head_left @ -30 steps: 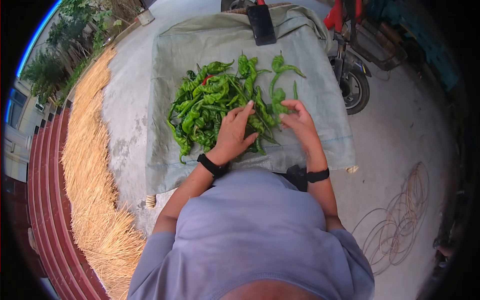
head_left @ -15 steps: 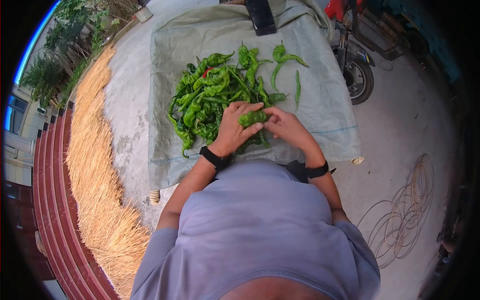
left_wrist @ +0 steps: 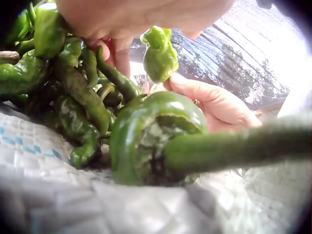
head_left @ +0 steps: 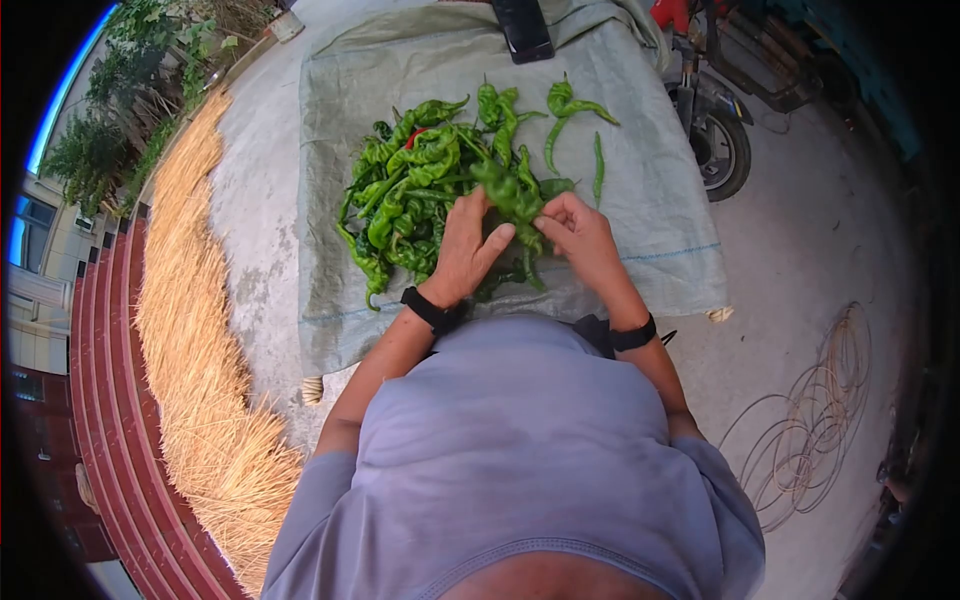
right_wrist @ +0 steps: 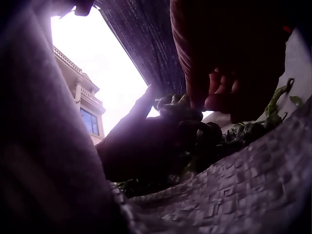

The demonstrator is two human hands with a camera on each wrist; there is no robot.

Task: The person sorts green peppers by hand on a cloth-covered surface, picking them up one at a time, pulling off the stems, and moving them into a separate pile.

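In the head view my right hand (head_left: pixel 588 243) pinches a wrinkled green pepper (head_left: pixel 512 196) by its lower end, between thumb and fingers. The pepper is slightly blurred and stands above the right edge of a pepper pile (head_left: pixel 400 205). My left hand (head_left: pixel 462 250) is beside it, thumb spread from the fingers, its fingertips partly hidden behind the pepper. In the left wrist view the pinched pepper (left_wrist: pixel 161 56) hangs over the pile, with the right thumb and fingers (left_wrist: pixel 209 97) at its tip. The right wrist view is dark; the left hand (right_wrist: pixel 141 139) is a silhouette there.
A greenish woven sheet (head_left: pixel 650 220) lies under the peppers. Right of the pile lie a straight thin pepper (head_left: pixel 598 168) and a few curled peppers (head_left: pixel 565 105). A black phone (head_left: pixel 524 30) rests at the far edge. A wheeled vehicle (head_left: pixel 718 150) stands beyond on the right.
My right hand has brought a pepper leftward from the right side of the sheet to beside the left hand. Since half a second ago the pepper has swung upward and the hands have parted slightly.
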